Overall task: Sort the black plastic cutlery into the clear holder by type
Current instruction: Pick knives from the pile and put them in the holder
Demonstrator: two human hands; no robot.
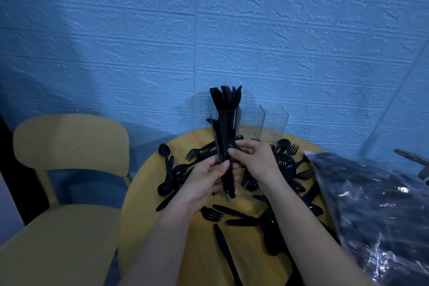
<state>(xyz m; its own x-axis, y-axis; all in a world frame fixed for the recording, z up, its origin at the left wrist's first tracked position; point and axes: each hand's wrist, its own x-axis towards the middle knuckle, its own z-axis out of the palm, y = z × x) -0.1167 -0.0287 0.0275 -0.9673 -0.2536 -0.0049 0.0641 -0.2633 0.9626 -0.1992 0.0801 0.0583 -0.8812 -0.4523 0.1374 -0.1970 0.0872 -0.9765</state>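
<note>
My left hand (210, 176) grips an upright bundle of black plastic knives (223, 141) over the round yellow table (151, 193). My right hand (253, 158) pinches the same bundle from the right, fingertips on the handles. Behind the hands stands the clear holder (274, 123). Its left compartment holds several black knives (226, 97) standing upright, and the right compartments look empty. Loose black forks (212, 213), spoons (164, 150) and knives (226, 253) lie scattered over the table around my hands.
A clear plastic bag (376, 211) full of black cutlery lies at the right, over the table's edge. A yellow chair (69, 146) stands left of the table. A blue textured wall (209, 30) rises right behind the holder.
</note>
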